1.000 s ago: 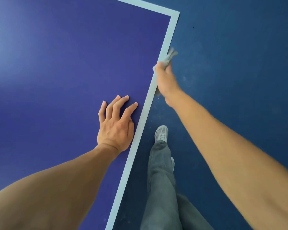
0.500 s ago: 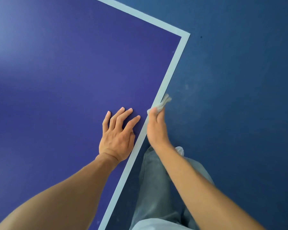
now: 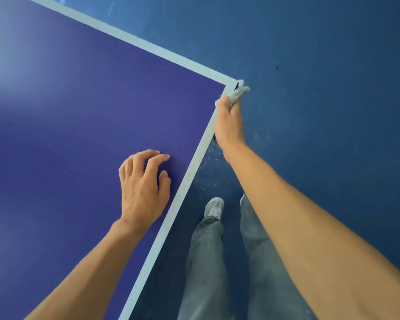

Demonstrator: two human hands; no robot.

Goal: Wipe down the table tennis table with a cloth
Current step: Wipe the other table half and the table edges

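Blue table (image 3: 79,135) | right hand (image 3: 229,121) grips cloth (image 3: 238,92) at corner | left hand (image 3: 143,188) loosely curled, resting on top

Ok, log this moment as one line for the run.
step: wiping table edge | right hand: grips cloth at corner | left hand: over table, holding nothing

The cloth (image 3: 238,93) gripped by the right hand (image 3: 229,122) looked soft and fuzzy. Beside that grip the table (image 3: 79,116) was smooth and faintly glossy; the floor (image 3: 333,116) beyond looked matt.
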